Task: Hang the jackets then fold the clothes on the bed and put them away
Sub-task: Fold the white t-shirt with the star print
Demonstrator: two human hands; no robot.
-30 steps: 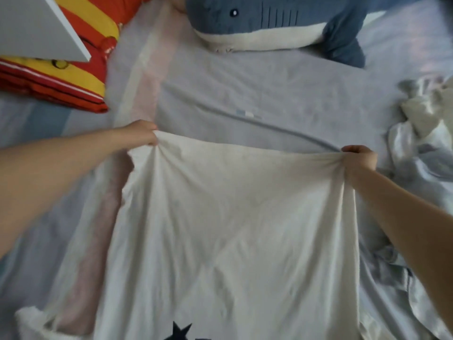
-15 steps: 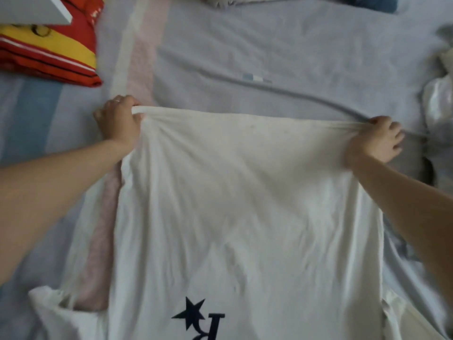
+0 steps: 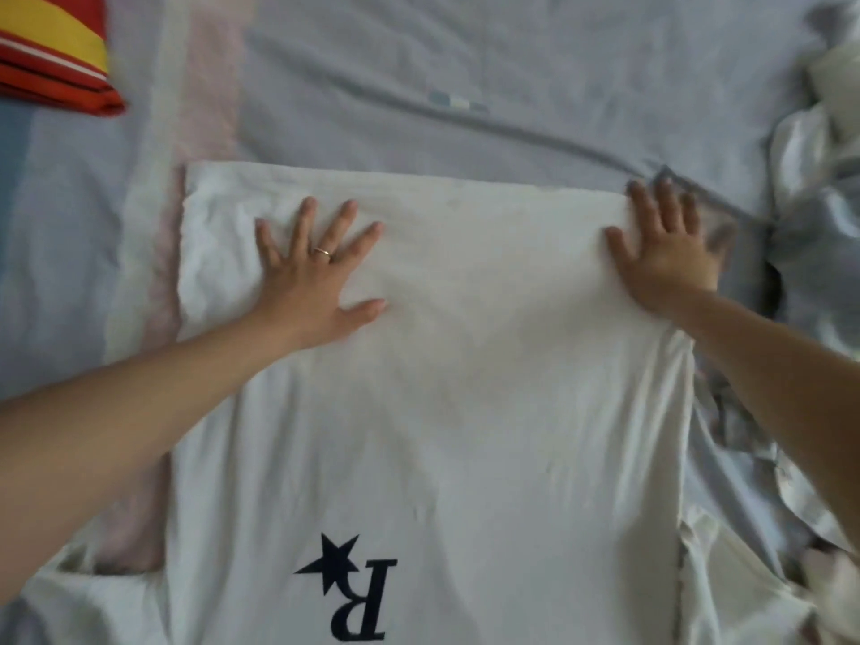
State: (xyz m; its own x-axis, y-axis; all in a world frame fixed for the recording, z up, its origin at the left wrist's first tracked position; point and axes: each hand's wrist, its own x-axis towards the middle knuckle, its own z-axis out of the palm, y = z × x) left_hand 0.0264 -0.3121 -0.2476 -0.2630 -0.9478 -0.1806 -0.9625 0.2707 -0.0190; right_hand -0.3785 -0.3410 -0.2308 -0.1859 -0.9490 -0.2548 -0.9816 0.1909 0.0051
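Note:
A white T-shirt (image 3: 465, 388) with a dark star and letter R print lies spread flat on the bed, its hem edge farthest from me. My left hand (image 3: 312, 277) presses flat on the shirt near its far left corner, fingers straight and spread, a ring on one finger. My right hand (image 3: 665, 253) presses flat on the far right corner, fingers straight, fingertips reaching past the hem onto the sheet. Neither hand grips the cloth.
The lilac bedsheet (image 3: 465, 62) has a pink and white stripe at the left. A red and yellow pillow (image 3: 51, 53) sits at the top left. A heap of pale grey and white clothes (image 3: 819, 225) lies along the right side.
Both hands let go of the hem corners they were pinching and now lie flat on the shirt. The shirt has settled flat on the bed. The view tilted down further.

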